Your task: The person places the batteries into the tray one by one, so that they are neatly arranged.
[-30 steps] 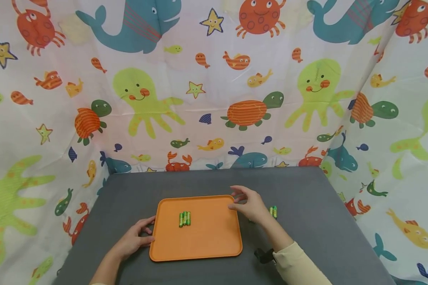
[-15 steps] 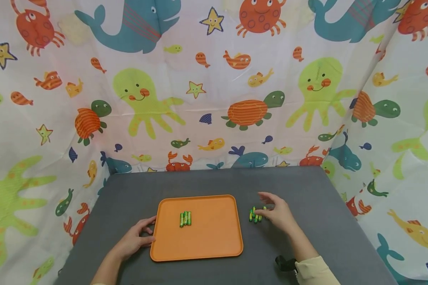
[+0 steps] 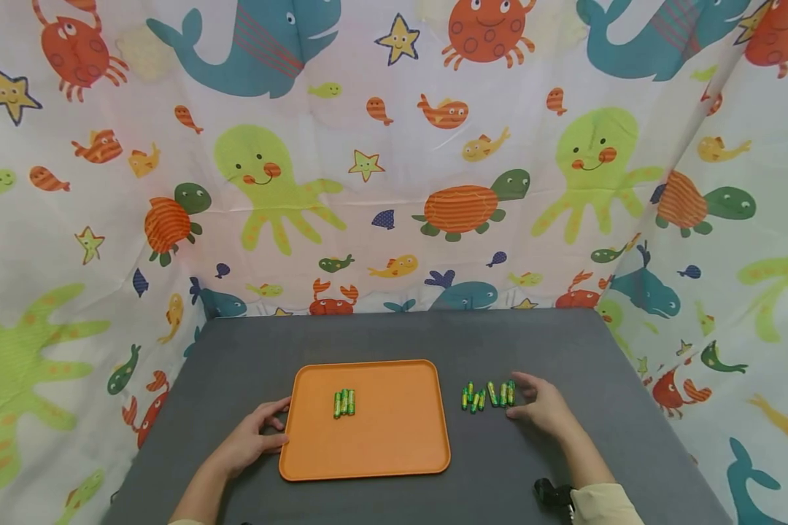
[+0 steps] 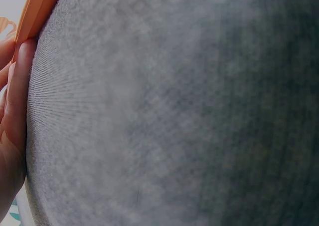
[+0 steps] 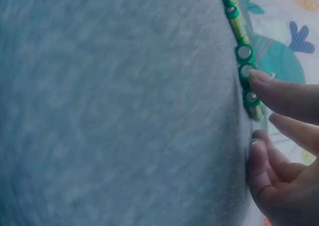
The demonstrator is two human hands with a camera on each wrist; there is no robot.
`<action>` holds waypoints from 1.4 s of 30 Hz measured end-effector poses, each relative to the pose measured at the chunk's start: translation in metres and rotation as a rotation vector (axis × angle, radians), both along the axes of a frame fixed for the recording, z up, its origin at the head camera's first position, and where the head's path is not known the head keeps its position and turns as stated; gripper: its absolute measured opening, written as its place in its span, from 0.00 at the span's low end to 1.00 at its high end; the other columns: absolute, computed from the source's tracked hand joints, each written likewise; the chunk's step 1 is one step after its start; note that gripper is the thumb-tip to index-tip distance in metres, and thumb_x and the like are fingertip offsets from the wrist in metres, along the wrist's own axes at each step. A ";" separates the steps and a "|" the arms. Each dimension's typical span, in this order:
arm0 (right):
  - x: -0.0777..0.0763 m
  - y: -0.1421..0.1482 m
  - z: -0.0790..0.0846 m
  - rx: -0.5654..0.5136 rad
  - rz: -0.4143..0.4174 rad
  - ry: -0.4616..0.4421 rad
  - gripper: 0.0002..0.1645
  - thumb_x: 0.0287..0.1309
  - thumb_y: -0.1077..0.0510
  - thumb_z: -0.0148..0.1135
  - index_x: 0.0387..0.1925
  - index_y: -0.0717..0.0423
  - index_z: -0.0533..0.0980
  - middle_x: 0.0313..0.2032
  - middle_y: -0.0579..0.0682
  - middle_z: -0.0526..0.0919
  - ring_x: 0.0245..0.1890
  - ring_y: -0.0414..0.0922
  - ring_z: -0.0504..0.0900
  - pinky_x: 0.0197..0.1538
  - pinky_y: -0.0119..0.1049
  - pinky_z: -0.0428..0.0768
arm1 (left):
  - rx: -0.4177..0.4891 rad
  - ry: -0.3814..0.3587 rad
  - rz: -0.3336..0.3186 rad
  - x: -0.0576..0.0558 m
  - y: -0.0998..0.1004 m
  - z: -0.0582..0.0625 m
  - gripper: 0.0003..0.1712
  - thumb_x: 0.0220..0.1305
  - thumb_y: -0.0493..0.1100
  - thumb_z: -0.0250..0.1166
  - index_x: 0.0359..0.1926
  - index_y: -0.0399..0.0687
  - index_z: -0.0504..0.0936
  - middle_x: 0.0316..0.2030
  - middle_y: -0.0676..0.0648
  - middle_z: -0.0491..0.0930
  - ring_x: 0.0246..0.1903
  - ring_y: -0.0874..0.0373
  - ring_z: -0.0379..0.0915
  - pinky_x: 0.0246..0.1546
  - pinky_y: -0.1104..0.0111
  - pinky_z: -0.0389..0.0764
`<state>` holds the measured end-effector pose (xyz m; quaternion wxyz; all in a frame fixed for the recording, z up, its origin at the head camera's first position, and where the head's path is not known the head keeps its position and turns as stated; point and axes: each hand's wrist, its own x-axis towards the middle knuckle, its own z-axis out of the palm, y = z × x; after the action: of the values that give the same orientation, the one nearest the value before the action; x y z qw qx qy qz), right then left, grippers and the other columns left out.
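Note:
An orange tray (image 3: 400, 437) lies on the dark grey table, with a row of 3 green-and-yellow batteries (image 3: 344, 402) on it, left of its middle. At the tray's left rim, my left hand (image 3: 248, 436) rests with thumb and index fingertip touching the edge. In the left wrist view, its fingers (image 4: 19, 86) meet the orange rim. Right of the tray lie several loose batteries (image 3: 492, 394) in two loose clusters. My right hand (image 3: 549, 408) is at the rightmost one, thumb and index finger spread apart beside it. Battery ends (image 5: 244, 52) show near its fingertips in the right wrist view.
A patterned sea-animal curtain (image 3: 394, 219) hangs behind and on both sides of the table (image 3: 394, 335). A black strap-like object (image 3: 551, 493) is at the right wrist by the cream sleeve (image 3: 605, 504).
My right hand has moved right, from the tray's upper right corner past the loose batteries to their right end, uncovering them. The left hand stays at the tray's rim.

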<state>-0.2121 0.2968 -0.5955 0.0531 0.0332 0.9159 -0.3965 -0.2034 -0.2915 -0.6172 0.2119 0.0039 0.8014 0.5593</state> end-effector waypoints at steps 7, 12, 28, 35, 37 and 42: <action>-0.005 0.001 -0.013 0.026 0.007 -0.003 0.45 0.45 0.58 0.82 0.66 0.58 0.74 0.61 0.67 0.75 0.56 0.63 0.78 0.51 0.58 0.78 | -0.006 -0.003 0.010 0.002 0.001 0.002 0.47 0.58 0.39 0.75 0.76 0.48 0.63 0.66 0.40 0.62 0.51 0.48 0.66 0.43 0.61 0.86; -0.005 0.001 -0.016 0.044 -0.028 -0.010 0.40 0.47 0.59 0.80 0.63 0.57 0.76 0.59 0.67 0.74 0.55 0.63 0.77 0.49 0.58 0.78 | -0.003 0.005 -0.001 0.004 0.002 0.003 0.47 0.59 0.38 0.74 0.76 0.47 0.63 0.67 0.38 0.61 0.51 0.48 0.66 0.43 0.62 0.86; 0.000 -0.001 -0.007 -0.140 -0.065 0.065 0.37 0.54 0.65 0.74 0.65 0.64 0.72 0.56 0.67 0.80 0.51 0.58 0.84 0.42 0.39 0.84 | 0.000 0.008 0.000 0.005 0.003 0.002 0.47 0.59 0.37 0.74 0.76 0.46 0.62 0.67 0.38 0.61 0.50 0.48 0.66 0.43 0.61 0.86; -0.002 -0.014 0.023 -0.188 -0.078 0.095 0.36 0.57 0.58 0.75 0.66 0.59 0.73 0.58 0.62 0.81 0.52 0.54 0.85 0.44 0.39 0.84 | 0.006 0.009 -0.006 0.004 0.002 0.000 0.47 0.59 0.36 0.73 0.77 0.45 0.61 0.67 0.38 0.61 0.51 0.47 0.66 0.43 0.61 0.86; -0.002 -0.021 0.036 -0.188 -0.074 0.087 0.35 0.58 0.56 0.74 0.66 0.56 0.73 0.58 0.61 0.81 0.53 0.54 0.84 0.46 0.42 0.84 | 0.011 0.008 -0.010 0.003 0.002 0.001 0.47 0.59 0.36 0.73 0.77 0.44 0.61 0.67 0.38 0.61 0.51 0.47 0.66 0.43 0.60 0.86; -0.001 -0.039 0.064 -0.198 -0.057 0.072 0.35 0.58 0.55 0.74 0.66 0.53 0.74 0.59 0.60 0.81 0.55 0.54 0.83 0.51 0.48 0.84 | 0.005 -0.003 -0.004 0.002 0.002 0.003 0.47 0.58 0.38 0.74 0.76 0.46 0.62 0.67 0.38 0.61 0.51 0.47 0.66 0.43 0.61 0.86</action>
<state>-0.2134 0.2574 -0.5317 0.0118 0.0397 0.8721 -0.4875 -0.2018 -0.2893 -0.6142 0.2142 0.0051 0.7997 0.5609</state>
